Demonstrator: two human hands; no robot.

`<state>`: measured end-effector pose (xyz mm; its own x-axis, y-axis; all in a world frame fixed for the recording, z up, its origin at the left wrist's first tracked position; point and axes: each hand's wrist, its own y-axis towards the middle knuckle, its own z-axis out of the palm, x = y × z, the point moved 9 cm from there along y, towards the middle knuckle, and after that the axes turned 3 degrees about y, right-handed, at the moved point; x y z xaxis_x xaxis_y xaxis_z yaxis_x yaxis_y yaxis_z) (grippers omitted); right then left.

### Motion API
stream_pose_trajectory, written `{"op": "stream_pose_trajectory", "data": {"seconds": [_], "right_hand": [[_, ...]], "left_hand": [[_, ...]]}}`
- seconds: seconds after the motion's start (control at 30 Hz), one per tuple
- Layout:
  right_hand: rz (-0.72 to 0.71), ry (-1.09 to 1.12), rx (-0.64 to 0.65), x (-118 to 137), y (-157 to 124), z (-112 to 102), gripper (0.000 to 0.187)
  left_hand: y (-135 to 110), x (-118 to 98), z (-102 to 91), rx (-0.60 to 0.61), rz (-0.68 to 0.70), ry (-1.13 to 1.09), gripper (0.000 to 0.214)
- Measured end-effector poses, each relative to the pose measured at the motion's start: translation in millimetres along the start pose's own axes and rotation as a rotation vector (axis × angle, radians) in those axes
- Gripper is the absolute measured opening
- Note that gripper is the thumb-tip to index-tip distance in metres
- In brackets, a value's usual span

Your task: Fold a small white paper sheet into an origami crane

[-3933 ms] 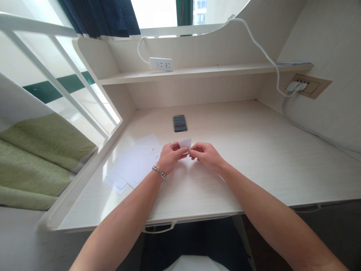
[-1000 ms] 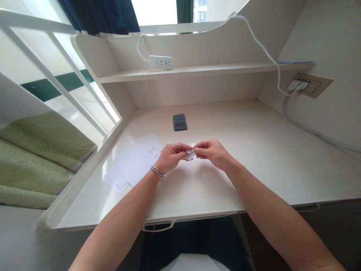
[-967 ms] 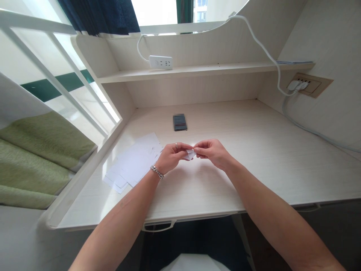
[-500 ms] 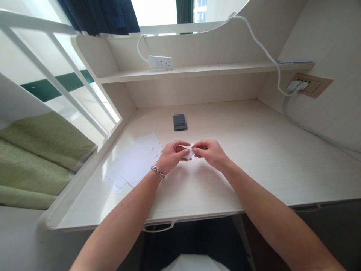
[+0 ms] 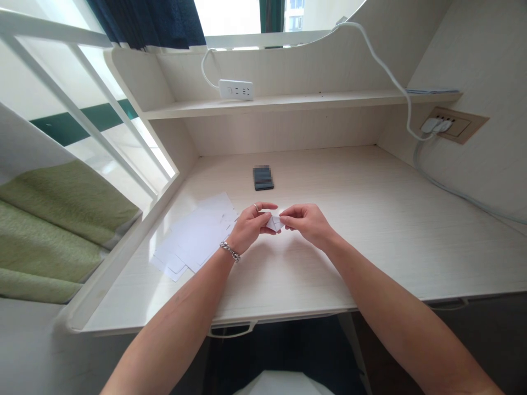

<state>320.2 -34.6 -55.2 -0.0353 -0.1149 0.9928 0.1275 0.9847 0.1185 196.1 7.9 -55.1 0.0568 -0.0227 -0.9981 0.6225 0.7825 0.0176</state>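
Observation:
Between my hands is a small piece of folded white paper (image 5: 274, 223), with crease lines showing on its face. My left hand (image 5: 249, 226), with a ring and a chain bracelet, grips its left side between thumb and fingers. At the right corner, my right hand (image 5: 305, 221) pinches the paper with thumb and forefinger. Both hands are just above the desk, and the fingers cover parts of the paper's edges. Several loose white sheets (image 5: 197, 233) lie overlapping on the desk to the left of my left hand.
Beyond my hands a dark, blurred-out phone-like object (image 5: 263, 178) lies on the pale desk (image 5: 387, 219). A white power strip (image 5: 236, 90) rests on the shelf (image 5: 304, 102). Plugs and cables hang from the wall socket (image 5: 453, 125) at right. White rails (image 5: 102, 104) stand at left.
The folded paper shows more of its creased face between my fingers, as my left thumb has shifted slightly left. Both hands stay in nearly the same place.

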Motion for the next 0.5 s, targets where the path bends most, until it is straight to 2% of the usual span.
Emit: {"op": "stream_pose_trajectory", "data": {"seconds": [0.13, 0.27, 0.4, 0.5], "right_hand": [[-0.008, -0.014, -0.009, 1.2, -0.7, 0.4, 0.017], [-0.016, -0.026, 0.004, 2.5, -1.1, 2.2, 0.016], [-0.023, 0.007, -0.016, 3.3, -0.5, -0.6, 0.018], [-0.021, 0.018, -0.029, 2.4, 0.3, -2.4, 0.019]], "left_hand": [[0.6, -0.4, 1.2, 0.017, 0.040, 0.102, 0.043], [1.3, -1.8, -1.8, 0.005, 0.080, 0.154, 0.044], [1.0, -2.6, -2.2, 0.038, 0.071, 0.079, 0.050], [1.5, -0.3, -1.7, 0.049, 0.051, 0.029, 0.046]]}}
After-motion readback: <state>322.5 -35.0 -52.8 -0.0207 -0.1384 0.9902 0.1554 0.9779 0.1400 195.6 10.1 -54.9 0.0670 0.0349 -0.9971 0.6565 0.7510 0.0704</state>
